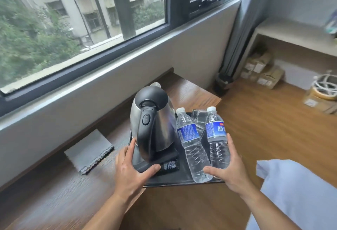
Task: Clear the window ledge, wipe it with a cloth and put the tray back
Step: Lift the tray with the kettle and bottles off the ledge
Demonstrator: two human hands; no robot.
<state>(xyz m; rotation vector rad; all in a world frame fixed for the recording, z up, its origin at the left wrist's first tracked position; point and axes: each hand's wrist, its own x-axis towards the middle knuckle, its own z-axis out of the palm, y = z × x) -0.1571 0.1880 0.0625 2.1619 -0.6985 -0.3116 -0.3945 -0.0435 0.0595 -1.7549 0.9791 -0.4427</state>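
- The left hand [131, 171] grips the left edge of the black tray [171, 179], thumb on top.
- The right hand [231, 173] grips the tray's right edge, with its fingers against one bottle.
- The tray carries a kettle [155, 120] and two water bottles [191, 144], and overhangs the wooden ledge [45, 193].
- A grey cloth [89, 149] lies flat on the ledge, left of the tray.

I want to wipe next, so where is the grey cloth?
In the head view the folded grey cloth lies flat on the dark wooden ledge, left of the black tray and the left hand, near the wall below the window.

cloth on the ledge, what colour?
Grey cloth, plain with a zigzag edge; seen in the head view.
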